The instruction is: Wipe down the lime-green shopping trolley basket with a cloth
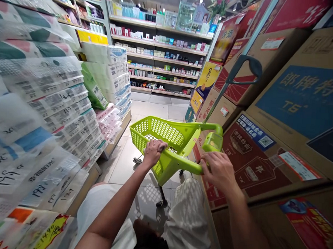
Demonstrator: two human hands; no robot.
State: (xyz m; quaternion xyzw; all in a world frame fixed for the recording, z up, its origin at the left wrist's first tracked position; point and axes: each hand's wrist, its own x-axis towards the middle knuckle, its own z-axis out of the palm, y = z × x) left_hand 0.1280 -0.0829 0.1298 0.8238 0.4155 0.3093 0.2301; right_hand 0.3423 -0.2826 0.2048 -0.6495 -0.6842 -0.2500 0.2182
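Observation:
In the middle of the aisle stands a lime-green shopping cart (178,163) with a perforated basket. My left hand (151,155) is closed round a small bunched pinkish-grey cloth (161,146), pressed on the basket's near rim. At the right end of the cart's handle, my right hand (218,169) curls its fingers over the green bar. A green box-like holder (213,141) sits on the handle's corner just beyond that hand. I can see nothing in the visible part of the basket.
Packs of paper tissue (68,111) are piled along the left. Cardboard cartons (255,152) rise close on the right. A pole with a blue-grey loop handle (244,71) slants up beside the cart. Shelves of small boxes and bottles (160,43) close off the aisle's far end.

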